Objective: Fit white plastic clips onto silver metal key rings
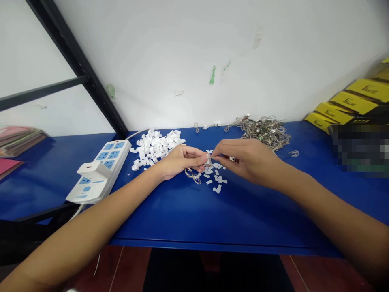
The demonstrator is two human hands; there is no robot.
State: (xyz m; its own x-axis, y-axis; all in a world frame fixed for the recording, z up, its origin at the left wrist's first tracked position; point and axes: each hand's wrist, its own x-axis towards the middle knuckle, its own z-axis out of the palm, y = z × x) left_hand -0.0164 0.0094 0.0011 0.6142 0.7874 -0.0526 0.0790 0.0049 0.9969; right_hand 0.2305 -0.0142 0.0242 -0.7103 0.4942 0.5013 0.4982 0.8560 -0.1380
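My left hand (185, 160) is closed in a pinch on a small white plastic housing (208, 159), over the middle of the table. Below those fingers hangs a coiled thin wire (193, 175); where it is fixed is hidden. From the right, my right hand (243, 158) reaches in with thumb and forefinger pressed together at the housing's edge. What that pinch holds is too small to make out. Under both hands lie several flat white plastic pieces (217, 178). Left of them is a heap of white plastic housings (156, 146).
A tangled pile of wires with small parts (267, 132) lies at the back right. Yellow boxes (349, 103) are stacked along the right. A white power strip (103, 166) with a plugged-in adapter stands left, beside a black metal frame (88, 77). The blue table (188, 219) meets a white wall.
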